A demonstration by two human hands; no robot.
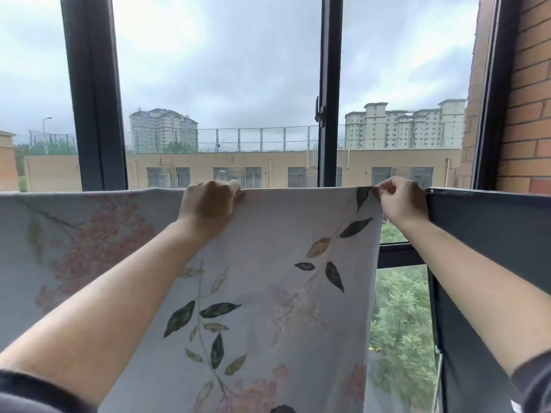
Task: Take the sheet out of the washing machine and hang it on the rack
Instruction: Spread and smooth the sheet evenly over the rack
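Both hands hold a floral sheet (268,293) along its level top edge before a window (220,84), left hand (208,207) mid-edge, right hand (399,201) pinching the right corner, cloth hanging below.

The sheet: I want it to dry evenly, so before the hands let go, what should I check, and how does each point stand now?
1. Left hand grips the top fold of the sheet: ok.
2. Right hand pinches the sheet's right corner: ok.
3. Top fold runs level between the hands: ok.
4. Sheet rests over a rack bar: cannot tell, the bar is hidden under the cloth.
5. Sheet clear of the dark cloth hanging to its right: ok, a gap shows below the right hand.
6. Equal length on both sides of the fold: cannot tell, the far side is hidden.
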